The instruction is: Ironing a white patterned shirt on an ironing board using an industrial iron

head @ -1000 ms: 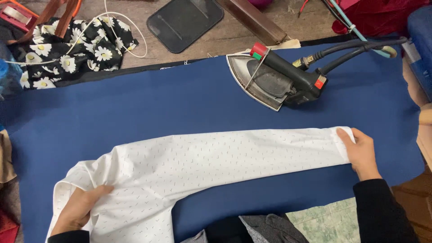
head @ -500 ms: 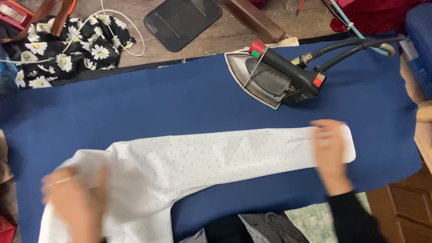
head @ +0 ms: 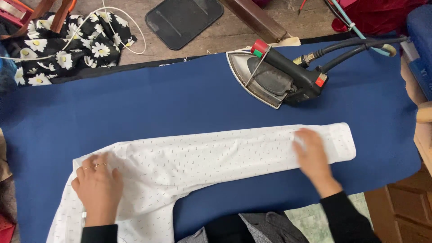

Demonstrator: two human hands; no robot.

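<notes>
A white dotted shirt (head: 202, 162) lies on the blue padded ironing table (head: 148, 103), with one sleeve stretched flat to the right. My left hand (head: 96, 186) presses palm-down on the shoulder part at the lower left; a ring shows on one finger. My right hand (head: 312, 157) lies flat on the sleeve just left of the cuff (head: 342, 141), fingers spread. Neither hand grips anything. A steam iron (head: 276, 76) rests on the table above the sleeve, tip to the left, untouched.
Black hoses (head: 360, 47) run from the iron to the upper right. A black daisy-print cloth (head: 67, 45) with a white cord lies at the upper left. A dark mat (head: 182, 18) lies on the floor beyond. A wooden cabinet (head: 405, 211) stands at the lower right.
My right hand slid left along the sleeve from the cuff end. My left hand moved up onto the shoulder part and now rests flat. The iron has not moved.
</notes>
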